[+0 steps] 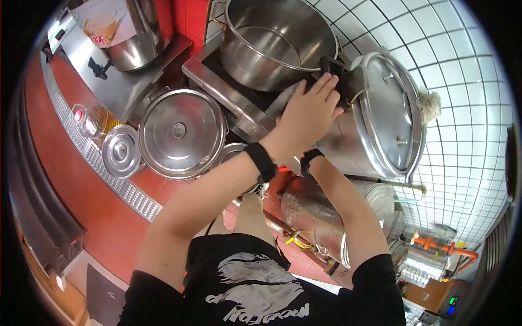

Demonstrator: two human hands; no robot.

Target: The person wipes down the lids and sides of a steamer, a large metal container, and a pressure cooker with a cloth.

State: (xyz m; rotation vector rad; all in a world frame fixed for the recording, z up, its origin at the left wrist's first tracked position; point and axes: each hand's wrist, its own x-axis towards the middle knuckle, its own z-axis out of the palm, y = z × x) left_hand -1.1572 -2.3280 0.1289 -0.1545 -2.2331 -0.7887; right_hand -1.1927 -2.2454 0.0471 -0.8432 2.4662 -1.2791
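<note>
My left hand (307, 111) reaches across in front of the large open pot (261, 68), its fingers stretched out and apart near the pot's lower right rim. The left fingertips overlap a black part (334, 73) between this pot and the lidded steel pot (353, 136) on the right. My right wrist, with a black band (311, 158), passes beneath the left wrist; the right hand is hidden behind the left one. A flat grey piece (283, 102) shows beside my left hand, over the stove edge (234, 100). The open pot stands on the stove.
A lidded pot (182, 133) and a smaller lidded pot (121, 151) stand at the left, beside a clear bottle (93, 122). A floor drain grate (136, 200) runs across the red floor. Lower right is a perforated steel drum (310, 209). White tiled wall (467, 81) rises at right.
</note>
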